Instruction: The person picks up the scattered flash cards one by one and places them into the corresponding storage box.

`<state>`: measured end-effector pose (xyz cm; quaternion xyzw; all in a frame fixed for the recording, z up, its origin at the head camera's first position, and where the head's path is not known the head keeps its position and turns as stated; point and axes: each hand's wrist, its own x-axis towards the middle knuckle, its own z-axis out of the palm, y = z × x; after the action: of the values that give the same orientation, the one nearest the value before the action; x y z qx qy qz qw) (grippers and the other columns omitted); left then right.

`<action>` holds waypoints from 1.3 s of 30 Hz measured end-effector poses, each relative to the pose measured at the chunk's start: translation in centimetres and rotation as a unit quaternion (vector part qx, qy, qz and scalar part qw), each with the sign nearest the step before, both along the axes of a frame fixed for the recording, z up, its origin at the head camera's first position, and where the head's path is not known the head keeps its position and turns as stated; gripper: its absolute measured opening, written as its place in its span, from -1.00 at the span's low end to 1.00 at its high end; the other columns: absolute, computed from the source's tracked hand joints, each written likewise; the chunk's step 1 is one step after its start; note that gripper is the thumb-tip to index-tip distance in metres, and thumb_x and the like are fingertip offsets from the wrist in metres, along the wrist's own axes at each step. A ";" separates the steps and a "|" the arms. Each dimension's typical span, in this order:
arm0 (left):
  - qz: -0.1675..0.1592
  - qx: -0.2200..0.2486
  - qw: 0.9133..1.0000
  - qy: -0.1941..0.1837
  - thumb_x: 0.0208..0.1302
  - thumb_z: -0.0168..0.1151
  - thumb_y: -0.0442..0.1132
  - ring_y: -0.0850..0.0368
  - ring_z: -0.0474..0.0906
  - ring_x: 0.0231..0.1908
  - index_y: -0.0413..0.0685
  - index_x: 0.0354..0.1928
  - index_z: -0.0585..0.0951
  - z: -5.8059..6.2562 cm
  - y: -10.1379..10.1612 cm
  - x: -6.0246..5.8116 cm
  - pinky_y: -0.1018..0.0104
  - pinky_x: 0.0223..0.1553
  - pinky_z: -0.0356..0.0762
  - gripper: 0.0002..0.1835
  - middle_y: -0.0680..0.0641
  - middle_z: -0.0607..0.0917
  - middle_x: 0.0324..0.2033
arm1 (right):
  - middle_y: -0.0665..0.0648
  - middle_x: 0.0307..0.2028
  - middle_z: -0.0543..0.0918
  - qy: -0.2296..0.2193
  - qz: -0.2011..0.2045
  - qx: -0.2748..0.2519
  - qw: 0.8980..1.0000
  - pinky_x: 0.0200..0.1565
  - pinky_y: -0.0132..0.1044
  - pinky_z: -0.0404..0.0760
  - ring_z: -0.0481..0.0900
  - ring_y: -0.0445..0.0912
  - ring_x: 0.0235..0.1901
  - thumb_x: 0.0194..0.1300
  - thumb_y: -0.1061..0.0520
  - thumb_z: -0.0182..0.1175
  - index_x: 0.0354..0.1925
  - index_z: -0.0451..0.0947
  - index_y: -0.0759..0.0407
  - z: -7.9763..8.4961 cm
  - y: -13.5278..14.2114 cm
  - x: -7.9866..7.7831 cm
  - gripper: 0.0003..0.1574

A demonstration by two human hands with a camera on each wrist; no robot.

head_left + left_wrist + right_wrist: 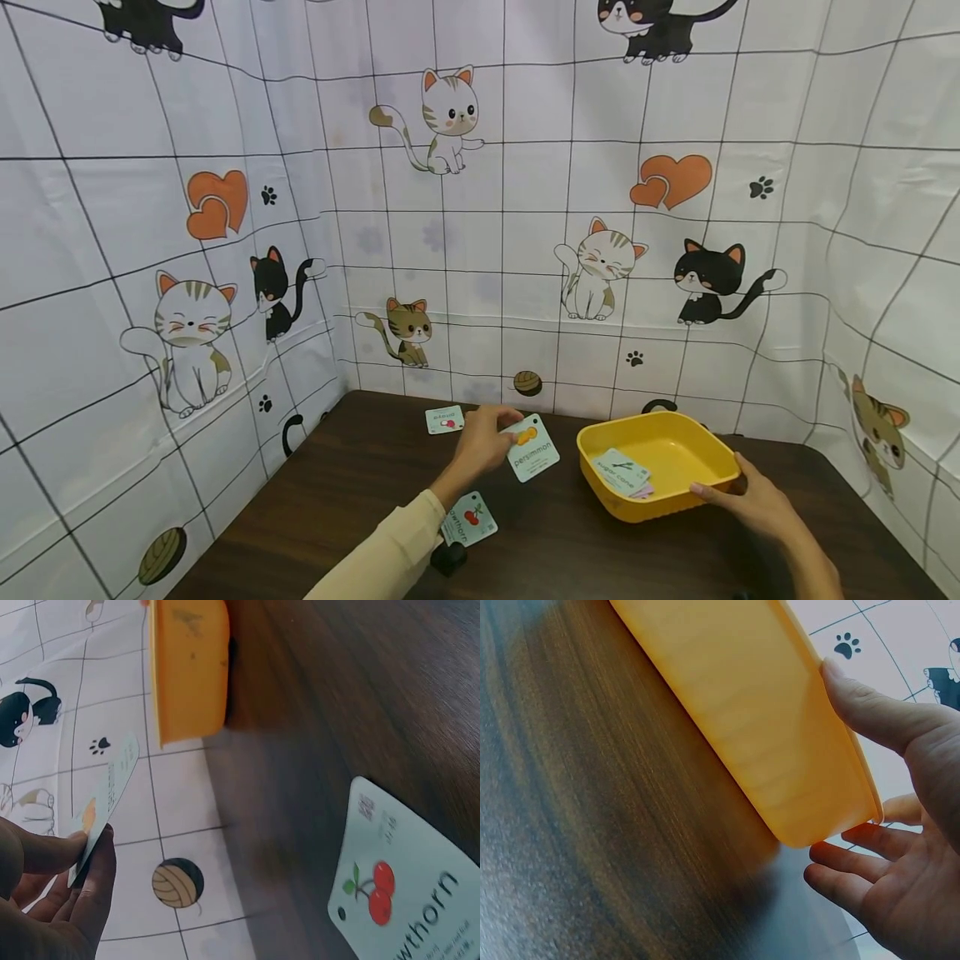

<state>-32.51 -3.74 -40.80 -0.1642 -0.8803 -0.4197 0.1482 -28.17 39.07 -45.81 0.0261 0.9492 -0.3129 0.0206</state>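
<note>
My left hand [482, 440] pinches a pale green card printed "persimmon" [534, 457] between thumb and fingers. In the left wrist view this card [112, 784] is tilted, seen nearly edge-on. To the right stands a yellow plastic basket [611, 497] with a card printed "sugar cane" [622, 472] inside, over a pinkish one. My right hand [759, 502] grips the basket at its right corner. In the right wrist view the thumb lies along the rim and the fingers wrap round the end of the basket [780, 750].
A card with red cherries-like fruit, its word ending "wthorn" [471, 520], lies near my left forearm. Another card with a pink picture [444, 420] lies behind my left hand. The dark wooden table [540, 550] is backed by a cat-patterned curtain [465, 250].
</note>
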 end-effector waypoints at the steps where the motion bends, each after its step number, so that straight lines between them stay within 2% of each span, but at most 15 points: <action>1: 0.000 0.002 1.000 0.002 0.22 0.43 -0.49 -0.13 0.79 0.03 -0.18 -0.03 0.82 0.0 0.2 -0.1 -0.06 0.10 0.70 -0.72 -0.18 0.88 -0.10 | 0.80 0.51 0.05 -0.002 -0.001 0.001 1.000 0.31 0.55 0.38 0.21 0.70 0.41 0.45 -0.48 0.21 0.62 -0.29 0.59 0.1 0.0 0.0 0.51; 10: -0.005 0.012 1.000 0.006 0.21 0.45 -0.48 -0.07 0.80 -0.05 -0.16 -0.07 0.83 0.3 2.7 -0.5 0.12 -0.03 0.71 -0.75 -0.14 0.89 -0.15 | 0.80 0.50 0.08 -0.007 -0.006 -0.001 1.000 0.32 0.54 0.40 0.27 0.67 0.39 0.44 -0.49 0.20 0.62 -0.30 0.59 0.3 0.0 0.1 0.53; 18: -0.023 0.020 1.000 -0.004 0.21 0.46 -0.47 0.10 0.76 -0.19 -0.15 -0.03 0.84 1.1 5.0 -0.5 0.32 -0.18 0.67 -0.72 -0.11 0.89 -0.17 | 0.80 0.51 -0.01 -0.014 -0.010 -0.001 1.000 0.35 0.58 0.33 0.17 0.71 0.43 0.43 -0.50 0.21 0.62 -0.32 0.60 0.2 0.1 0.2 0.55; 28: -0.028 0.030 0.999 -0.010 0.21 0.47 -0.48 0.01 0.79 -0.10 -0.15 -0.03 0.83 1.5 7.6 -0.4 0.24 -0.07 0.72 -0.72 -0.14 0.88 -0.13 | 0.81 0.51 -0.08 -0.022 -0.022 -0.002 1.000 0.38 0.61 0.22 0.07 0.73 0.46 0.40 -0.52 0.23 0.61 -0.35 0.61 0.1 -0.1 0.0 0.60; 35: -0.024 0.036 0.999 -0.024 0.22 0.48 -0.46 0.11 0.76 -0.15 -0.08 -0.06 0.85 1.5 9.1 -0.4 0.33 -0.12 0.68 -0.73 -0.07 0.87 -0.19 | 0.81 0.51 -0.06 -0.016 -0.017 -0.001 1.000 0.37 0.60 0.27 0.10 0.73 0.45 0.40 -0.50 0.24 0.62 -0.32 0.61 0.1 -0.1 0.1 0.58; 39: -0.021 0.034 0.999 -0.029 0.21 0.49 -0.44 0.11 0.74 -0.15 -0.05 -0.07 0.85 1.6 10.0 -0.5 0.32 -0.10 0.66 -0.74 -0.05 0.87 -0.19 | 0.81 0.51 -0.07 -0.019 -0.019 -0.002 1.000 0.37 0.61 0.27 0.10 0.73 0.45 0.40 -0.51 0.23 0.61 -0.33 0.61 0.2 -0.2 0.1 0.59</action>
<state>-32.99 6.26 -39.25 -0.1654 -0.8658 -0.4570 0.1195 -28.06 38.89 -45.60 0.0497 0.9475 -0.3143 0.0328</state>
